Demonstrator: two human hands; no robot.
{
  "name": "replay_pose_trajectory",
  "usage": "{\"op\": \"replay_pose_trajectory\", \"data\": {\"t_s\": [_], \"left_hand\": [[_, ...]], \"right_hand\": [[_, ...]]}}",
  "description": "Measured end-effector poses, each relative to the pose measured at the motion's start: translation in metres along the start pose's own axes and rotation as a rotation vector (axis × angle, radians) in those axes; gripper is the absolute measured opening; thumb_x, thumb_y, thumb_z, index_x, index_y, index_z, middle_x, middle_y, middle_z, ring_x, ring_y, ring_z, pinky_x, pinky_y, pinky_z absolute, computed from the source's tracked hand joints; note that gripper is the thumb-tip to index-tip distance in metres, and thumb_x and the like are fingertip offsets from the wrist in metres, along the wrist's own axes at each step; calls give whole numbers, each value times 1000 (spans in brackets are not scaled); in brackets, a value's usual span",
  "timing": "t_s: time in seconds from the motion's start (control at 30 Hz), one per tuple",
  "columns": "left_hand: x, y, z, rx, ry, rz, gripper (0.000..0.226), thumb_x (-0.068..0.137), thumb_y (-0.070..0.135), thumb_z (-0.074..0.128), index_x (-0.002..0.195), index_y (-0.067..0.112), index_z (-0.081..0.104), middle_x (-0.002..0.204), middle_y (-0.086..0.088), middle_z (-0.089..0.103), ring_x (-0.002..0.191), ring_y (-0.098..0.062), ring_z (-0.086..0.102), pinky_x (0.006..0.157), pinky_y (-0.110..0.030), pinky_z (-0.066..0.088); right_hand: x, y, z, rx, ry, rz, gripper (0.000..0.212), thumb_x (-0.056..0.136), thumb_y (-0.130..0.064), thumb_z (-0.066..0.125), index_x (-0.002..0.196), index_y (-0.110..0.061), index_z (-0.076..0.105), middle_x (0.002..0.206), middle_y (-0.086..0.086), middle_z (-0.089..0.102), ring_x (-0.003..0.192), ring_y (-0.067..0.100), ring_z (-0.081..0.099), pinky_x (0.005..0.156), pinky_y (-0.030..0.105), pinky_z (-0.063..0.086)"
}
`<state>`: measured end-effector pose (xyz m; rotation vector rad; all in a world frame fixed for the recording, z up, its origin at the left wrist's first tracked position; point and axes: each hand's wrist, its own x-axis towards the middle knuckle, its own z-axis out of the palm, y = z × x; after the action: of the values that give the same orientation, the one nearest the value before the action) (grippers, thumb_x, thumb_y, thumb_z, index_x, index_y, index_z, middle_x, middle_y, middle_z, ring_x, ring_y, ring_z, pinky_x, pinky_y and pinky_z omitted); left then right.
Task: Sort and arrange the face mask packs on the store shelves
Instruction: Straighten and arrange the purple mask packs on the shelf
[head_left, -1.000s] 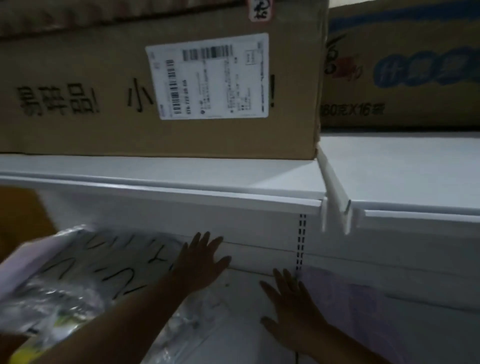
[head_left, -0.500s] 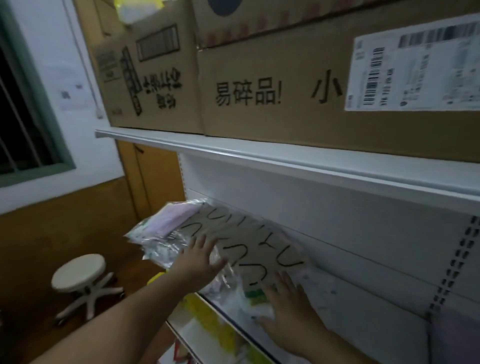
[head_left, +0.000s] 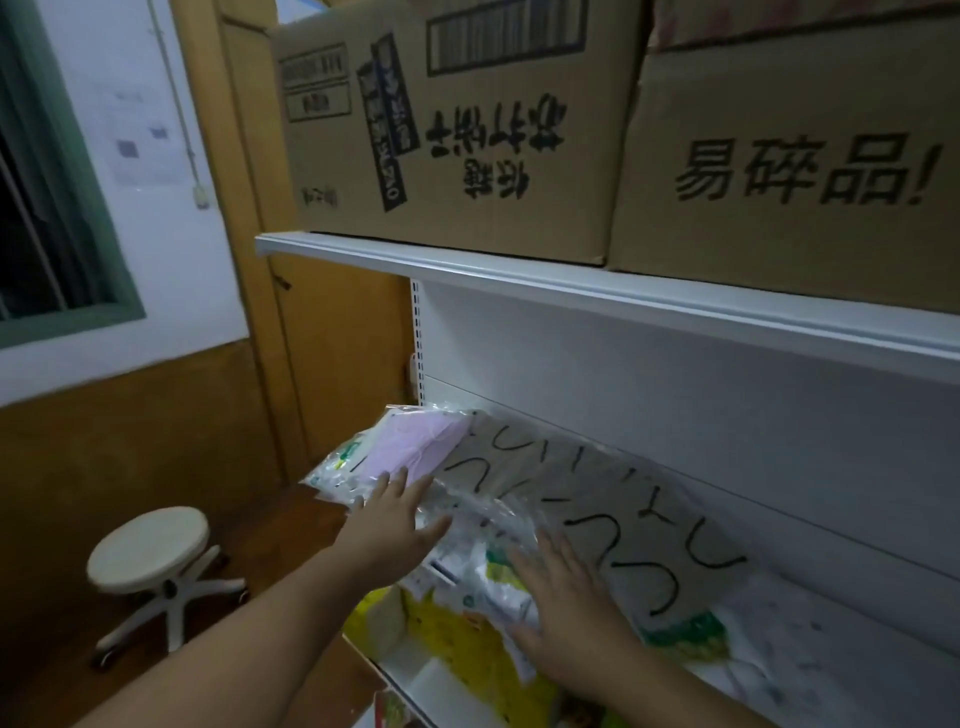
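Note:
Several clear plastic face mask packs (head_left: 483, 525) lie in a loose heap at the left end of the white shelf (head_left: 810, 639). A pack of lilac masks (head_left: 415, 447) sticks out past the shelf's left end. A pale pack with black curved marks (head_left: 613, 509) leans against the back panel. My left hand (head_left: 395, 525) lies flat, fingers spread, on the heap just below the lilac pack. My right hand (head_left: 566, 592) presses flat on packs with green print near the shelf's front edge. Neither hand grips anything.
Two big cardboard boxes (head_left: 452, 124) (head_left: 795, 161) stand on the upper shelf (head_left: 597, 296) close overhead. Yellow packaging (head_left: 467, 644) fills the shelf below. A white round stool (head_left: 150, 556) stands on the floor at the left, under a window (head_left: 47, 208).
My view has swung left, from the shelf's joint to its left end. Both hands have stayed flat on the packs, shifting left with the heap.

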<state>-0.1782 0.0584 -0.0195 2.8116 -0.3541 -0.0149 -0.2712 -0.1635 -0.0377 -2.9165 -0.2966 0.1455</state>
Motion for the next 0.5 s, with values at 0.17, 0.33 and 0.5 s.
{"op": "replay_pose_trajectory", "data": {"t_s": [0.17, 0.33, 0.5], "left_hand": [[27, -51, -19, -8, 26, -29, 69, 93, 65, 31, 152, 37, 10, 162, -2, 2, 149, -24, -4, 117, -53, 7], [51, -82, -20, -39, 42, -67, 65, 94, 63, 29, 152, 38, 12, 162, -1, 2, 149, -24, -4, 117, -54, 7], [68, -113, -12, 39, -51, -99, 63, 97, 58, 31, 152, 36, 10, 163, -1, 0, 149, -25, -5, 117, -53, 6]], "right_hand": [[35, -37, 5, 1, -22, -13, 73, 92, -61, 34, 152, -36, 0, 159, 2, -20, 145, 22, -22, 118, 44, -6], [71, -54, 8, 27, -15, 5, 72, 92, -62, 32, 151, -37, 1, 159, 1, -19, 146, 21, -20, 118, 42, -5], [125, -68, 10, 86, -12, -46, 74, 92, -59, 36, 151, -34, 1, 160, 5, -15, 146, 25, -19, 118, 45, -4]]}}
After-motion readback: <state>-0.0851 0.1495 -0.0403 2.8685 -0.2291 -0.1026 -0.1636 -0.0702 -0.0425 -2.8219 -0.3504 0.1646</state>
